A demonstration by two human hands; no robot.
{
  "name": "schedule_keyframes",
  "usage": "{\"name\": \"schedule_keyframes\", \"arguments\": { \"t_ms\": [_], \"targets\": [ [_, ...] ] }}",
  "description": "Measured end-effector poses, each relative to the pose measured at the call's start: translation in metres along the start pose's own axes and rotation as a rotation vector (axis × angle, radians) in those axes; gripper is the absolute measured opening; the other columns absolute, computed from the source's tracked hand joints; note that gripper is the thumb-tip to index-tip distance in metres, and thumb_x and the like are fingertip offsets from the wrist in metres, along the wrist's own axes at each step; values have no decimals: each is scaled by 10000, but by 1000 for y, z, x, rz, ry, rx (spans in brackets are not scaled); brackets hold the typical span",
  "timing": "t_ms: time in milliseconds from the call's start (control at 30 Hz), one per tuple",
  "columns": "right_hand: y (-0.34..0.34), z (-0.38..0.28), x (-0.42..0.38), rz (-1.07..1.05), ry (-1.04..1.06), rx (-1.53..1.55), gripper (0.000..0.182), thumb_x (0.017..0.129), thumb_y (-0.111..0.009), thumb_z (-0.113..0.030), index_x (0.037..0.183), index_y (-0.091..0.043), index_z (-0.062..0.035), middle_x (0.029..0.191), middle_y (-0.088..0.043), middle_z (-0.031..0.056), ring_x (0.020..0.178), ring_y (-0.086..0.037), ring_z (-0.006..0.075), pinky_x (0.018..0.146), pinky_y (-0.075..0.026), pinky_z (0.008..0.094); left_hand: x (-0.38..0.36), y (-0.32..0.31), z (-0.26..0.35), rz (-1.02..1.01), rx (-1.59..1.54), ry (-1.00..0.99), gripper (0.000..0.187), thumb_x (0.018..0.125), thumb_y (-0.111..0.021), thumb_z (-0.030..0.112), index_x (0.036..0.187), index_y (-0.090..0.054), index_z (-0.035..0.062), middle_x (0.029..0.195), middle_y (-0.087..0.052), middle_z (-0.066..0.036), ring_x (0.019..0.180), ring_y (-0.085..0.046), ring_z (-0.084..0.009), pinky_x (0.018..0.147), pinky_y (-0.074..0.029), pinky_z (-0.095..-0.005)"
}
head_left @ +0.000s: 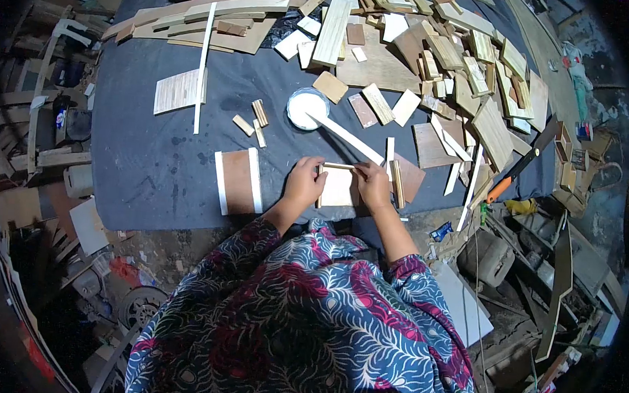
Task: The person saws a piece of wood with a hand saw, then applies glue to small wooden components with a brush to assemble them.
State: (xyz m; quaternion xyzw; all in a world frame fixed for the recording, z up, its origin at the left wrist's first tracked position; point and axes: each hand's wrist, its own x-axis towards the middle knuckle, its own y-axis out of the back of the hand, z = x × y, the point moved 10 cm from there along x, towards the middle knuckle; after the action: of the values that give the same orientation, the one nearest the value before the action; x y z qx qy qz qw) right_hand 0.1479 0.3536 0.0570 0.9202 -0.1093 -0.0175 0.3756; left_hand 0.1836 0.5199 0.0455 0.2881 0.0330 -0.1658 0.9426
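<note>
Close in front of me lies a small pale wooden panel (339,187) at the table's near edge. A thin wooden strip (339,165) runs along its far edge. My left hand (305,182) pinches the strip's left end, and my right hand (373,186) pinches its right end. The fingertips partly hide both ends. Beyond my hands stands a round bowl of white paste (307,104), with a flat wooden stick (350,139) leaning out of it toward my right hand. Left of my left hand rests a brown board with two white edge strips (240,182).
Many wood offcuts (446,53) pile up at the back right. Long strips (225,7) lie at the back left. Near the table's right edge is a saw with an orange handle (501,188). Several small blocks (260,112) sit left of the bowl.
</note>
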Motion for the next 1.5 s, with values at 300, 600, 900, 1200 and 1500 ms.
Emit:
{"name": "schedule_keyframes", "arguments": {
  "t_ms": [300, 600, 900, 1200, 1500],
  "targets": [
    [-5, 1, -1, -17, 61, 6, 138, 707, -593, -26, 829, -656, -35, 799, -608, 149, 773, -558, 322, 710, -454, 378, 0, 1, 5, -37, -1, -49, 396, 721, -637, 95, 1100, -528, 64, 959, -544, -120, 675, -571, -204, 627, -480, -286],
    [-2, -5, -5, 13, 155, -49, 167, 688, -578, -28, 838, -647, -47, 812, -580, 141, 814, -544, 311, 720, -454, 379, -3, -6, 14, -12, 95, -203, 302, 744, -607, 119, 1039, -562, 72, 961, -528, -118, 774, -548, -268, 683, -458, -337],
    [-4, -4, -5, -62, 66, -85, 173, 716, -612, -112, 869, -631, -33, 819, -575, 163, 863, -539, 323, 759, -448, 390, 0, -4, 15, 8, 147, -164, 187, 777, -561, 167, 939, -608, 86, 943, -551, -102, 829, -562, -313, 700, -464, -381],
    [85, 45, -25, 248, -292, -234, 363, 662, -677, -135, 979, -538, -25, 902, -557, 184, 906, -507, 359, 806, -416, 397, 2, -4, 15, 24, 227, -149, 138, 780, -559, 152, 872, -626, 74, 889, -567, -82, 742, -580, -272, 642, -472, -347],
    [97, -5, 9, 287, 41, -437, 231, 702, -616, -118, 914, -572, -36, 882, -565, 163, 874, -518, 331, 746, -414, 412, 1, -3, 20, -3, 264, -124, 154, 784, -538, 158, 891, -619, 83, 910, -561, -93, 781, -572, -299, 681, -465, -380]
  ]
}}
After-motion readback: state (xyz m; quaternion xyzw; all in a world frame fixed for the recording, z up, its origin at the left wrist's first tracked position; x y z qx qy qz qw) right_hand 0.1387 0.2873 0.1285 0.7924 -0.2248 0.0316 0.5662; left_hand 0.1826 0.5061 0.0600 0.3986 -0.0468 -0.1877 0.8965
